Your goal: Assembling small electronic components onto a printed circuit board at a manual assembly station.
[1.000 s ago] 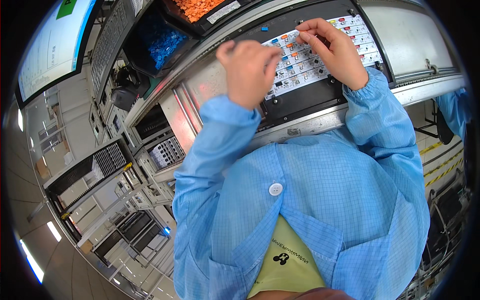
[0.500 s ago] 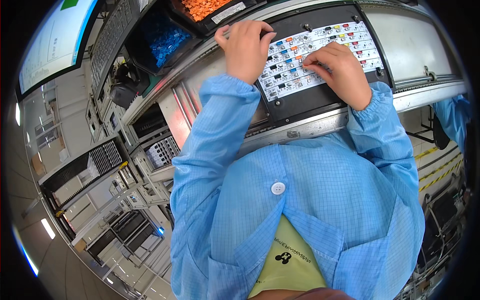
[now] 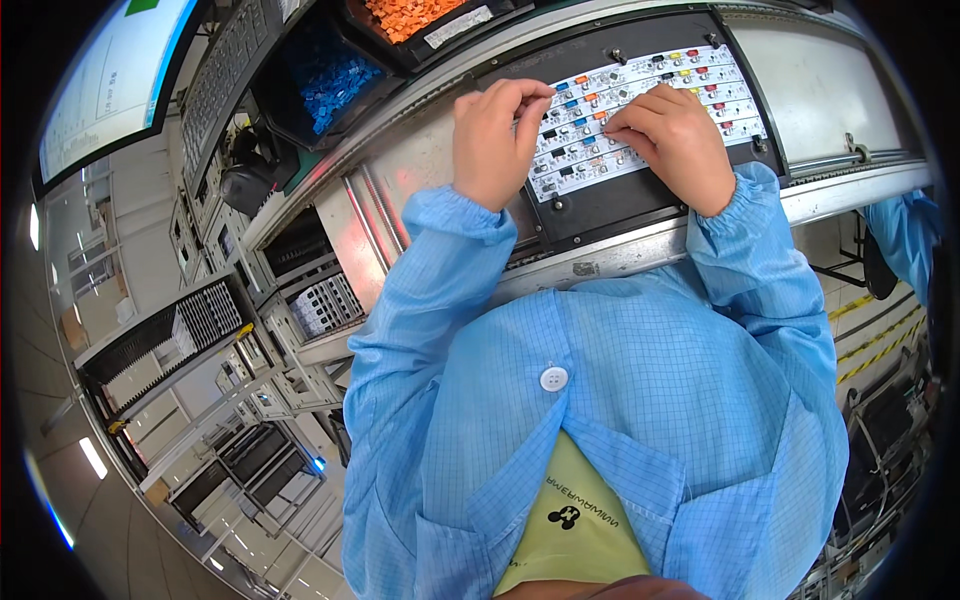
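White circuit boards (image 3: 640, 145) lie as parallel strips in a black carrier (image 3: 600, 222), with rows of small blue, orange, black, yellow and red parts on them. My left hand (image 3: 492, 145) hovers at the boards' left end, thumb and forefinger brought close together near a blue part; anything between them is too small to make out. Over the middle of the strips, my right hand (image 3: 680, 145) has its thumb and forefinger pinched just below an orange part (image 3: 600, 116). Its fingertips hide whatever they may hold.
Beyond the rail stand a black bin of blue parts (image 3: 335, 85) and another of orange parts (image 3: 410, 14). A keyboard (image 3: 225, 80) and a monitor (image 3: 110, 90) are at the far left. The metal front rail (image 3: 620, 250) runs between me and the carrier.
My left hand has moved down and slightly right from the carrier's upper left edge, its thumb and forefinger closing up. My right hand has shifted slightly left, still pinched over the boards.
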The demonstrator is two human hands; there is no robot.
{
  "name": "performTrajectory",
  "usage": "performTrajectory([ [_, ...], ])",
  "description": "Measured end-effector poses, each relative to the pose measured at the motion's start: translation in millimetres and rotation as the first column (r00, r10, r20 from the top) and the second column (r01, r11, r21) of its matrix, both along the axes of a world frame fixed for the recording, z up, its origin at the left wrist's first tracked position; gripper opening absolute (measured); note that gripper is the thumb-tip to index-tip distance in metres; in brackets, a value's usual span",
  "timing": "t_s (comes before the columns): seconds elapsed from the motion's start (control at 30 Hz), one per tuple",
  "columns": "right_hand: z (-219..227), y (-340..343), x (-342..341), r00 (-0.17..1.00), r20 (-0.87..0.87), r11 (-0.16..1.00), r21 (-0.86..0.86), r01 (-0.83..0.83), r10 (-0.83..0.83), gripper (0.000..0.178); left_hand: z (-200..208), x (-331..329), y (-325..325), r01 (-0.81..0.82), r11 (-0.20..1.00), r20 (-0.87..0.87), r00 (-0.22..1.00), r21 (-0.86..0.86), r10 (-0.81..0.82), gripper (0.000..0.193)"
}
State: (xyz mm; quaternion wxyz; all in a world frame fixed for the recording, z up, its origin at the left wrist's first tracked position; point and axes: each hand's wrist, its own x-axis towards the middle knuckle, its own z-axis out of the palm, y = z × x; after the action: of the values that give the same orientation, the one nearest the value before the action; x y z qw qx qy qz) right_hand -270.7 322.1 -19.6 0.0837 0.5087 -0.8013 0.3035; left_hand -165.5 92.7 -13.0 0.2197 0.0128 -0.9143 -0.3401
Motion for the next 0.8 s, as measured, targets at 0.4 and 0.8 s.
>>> performTrajectory([
  [0.4,16,3,-6,0.986,-0.115,0.976,0.193,-0.098,0.121,0.023,-6,27,-3,0.027,0.989,0.115,0.992,0.145,-0.044,0.008],
  [0.8,106,-74,-47,0.944,-0.315,0.989,0.138,-0.056,0.098,0.024,10,55,-12,-0.027,0.996,0.198,0.980,0.088,0.009,0.009],
])
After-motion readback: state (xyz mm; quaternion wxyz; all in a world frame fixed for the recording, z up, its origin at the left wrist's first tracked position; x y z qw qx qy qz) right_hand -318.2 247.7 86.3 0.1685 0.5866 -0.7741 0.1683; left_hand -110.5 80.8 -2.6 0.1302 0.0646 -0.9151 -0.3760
